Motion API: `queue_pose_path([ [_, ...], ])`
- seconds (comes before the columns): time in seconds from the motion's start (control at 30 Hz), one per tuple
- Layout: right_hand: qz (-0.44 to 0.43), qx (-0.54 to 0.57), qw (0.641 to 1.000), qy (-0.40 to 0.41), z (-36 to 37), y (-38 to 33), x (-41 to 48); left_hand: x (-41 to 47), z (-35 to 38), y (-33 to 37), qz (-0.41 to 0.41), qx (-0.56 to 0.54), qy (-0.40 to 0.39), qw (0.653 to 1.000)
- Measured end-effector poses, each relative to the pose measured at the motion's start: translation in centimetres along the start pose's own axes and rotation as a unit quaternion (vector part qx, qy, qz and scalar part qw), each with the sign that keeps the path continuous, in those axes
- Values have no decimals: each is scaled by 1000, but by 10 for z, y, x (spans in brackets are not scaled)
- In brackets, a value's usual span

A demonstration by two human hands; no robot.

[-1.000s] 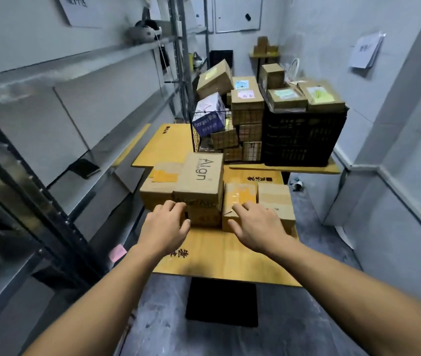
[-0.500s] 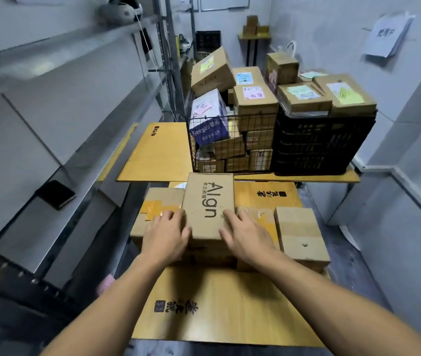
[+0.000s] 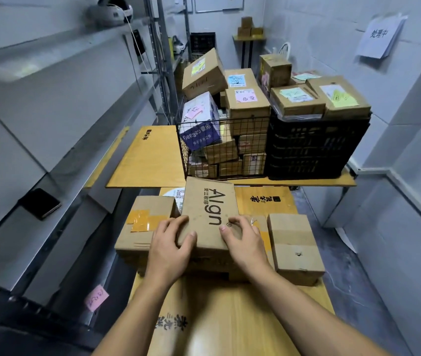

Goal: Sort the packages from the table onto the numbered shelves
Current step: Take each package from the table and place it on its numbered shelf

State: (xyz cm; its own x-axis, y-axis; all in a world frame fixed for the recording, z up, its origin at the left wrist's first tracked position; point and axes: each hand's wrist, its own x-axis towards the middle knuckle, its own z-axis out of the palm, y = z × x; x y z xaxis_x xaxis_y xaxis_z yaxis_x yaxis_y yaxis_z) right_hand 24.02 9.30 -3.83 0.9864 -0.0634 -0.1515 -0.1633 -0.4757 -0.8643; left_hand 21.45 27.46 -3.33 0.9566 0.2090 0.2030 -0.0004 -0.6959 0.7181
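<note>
Head view: 2 hands clasp the Algn box (image 3: 208, 209), left hand (image 3: 169, 249) at its near left edge, right hand (image 3: 245, 242) at its near right edge, fingers curled round the sides. It lies atop other cartons (image 3: 145, 227) on the wooden table (image 3: 230, 317), beside the metal shelves (image 3: 50, 98).

We read "Algn" with an ® mark, in large black letters beside 1 line of small Chinese characters, on the top face of the cardboard box (image 3: 208, 214) at the centre. On the right wall, a paper sheet (image 3: 378, 34) bears the 3 handwritten characters 处理中. We also see black printed logos on the yellow tabletops (image 3: 230, 317), white lettering on the blue-and-white box (image 3: 199, 124) and handwriting on the coloured notes (image 3: 245, 95) stuck to the stacked parcels, none of which we can read with certainty.
</note>
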Motion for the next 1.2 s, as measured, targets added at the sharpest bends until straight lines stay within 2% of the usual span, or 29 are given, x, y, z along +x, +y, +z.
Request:
queue_pose_path([
  [0.13,-20,48,998,21,-28,14,0,-7,9,27,6,-113,1,994],
  [0.23,-37,90,995,35,-50,27,0,-10,17,41,-34,-260,-5,965],
  [0.3,-40,123,991,38,-63,36,-1,-10,24,45,-68,-309,19,948],
  [0.37,-55,142,987,45,-74,42,-5,-11,30,52,-62,-262,33,963],
  [0.43,-70,159,983,55,-82,49,-10,-15,36,63,-40,-210,11,977],
  [0.5,-77,185,978,61,-88,56,-14,-17,43,71,-49,-226,-20,973],
  [0.6,-86,201,974,54,-96,61,-16,-21,50,76,-74,-306,-75,946],
  [0.7,-95,169,981,20,-100,64,-15,-25,54,79,-86,-352,-82,928],
  [0.87,-96,73,993,-16,-103,65,-12,-27,56,81,-57,-294,-55,953],
  [0.97,-94,146,983,-63,-99,55,-16,-35,61,89,-28,-230,-52,972],
  [1.07,-102,166,979,-51,-97,52,-19,-42,63,100,8,-192,-43,980],
  [1.13,-102,202,973,-32,-102,49,-18,-43,58,103,14,-223,-58,973],
  [1.2,-64,312,947,-35,-109,45,-16,-42,52,101,-12,-281,-64,958],
])
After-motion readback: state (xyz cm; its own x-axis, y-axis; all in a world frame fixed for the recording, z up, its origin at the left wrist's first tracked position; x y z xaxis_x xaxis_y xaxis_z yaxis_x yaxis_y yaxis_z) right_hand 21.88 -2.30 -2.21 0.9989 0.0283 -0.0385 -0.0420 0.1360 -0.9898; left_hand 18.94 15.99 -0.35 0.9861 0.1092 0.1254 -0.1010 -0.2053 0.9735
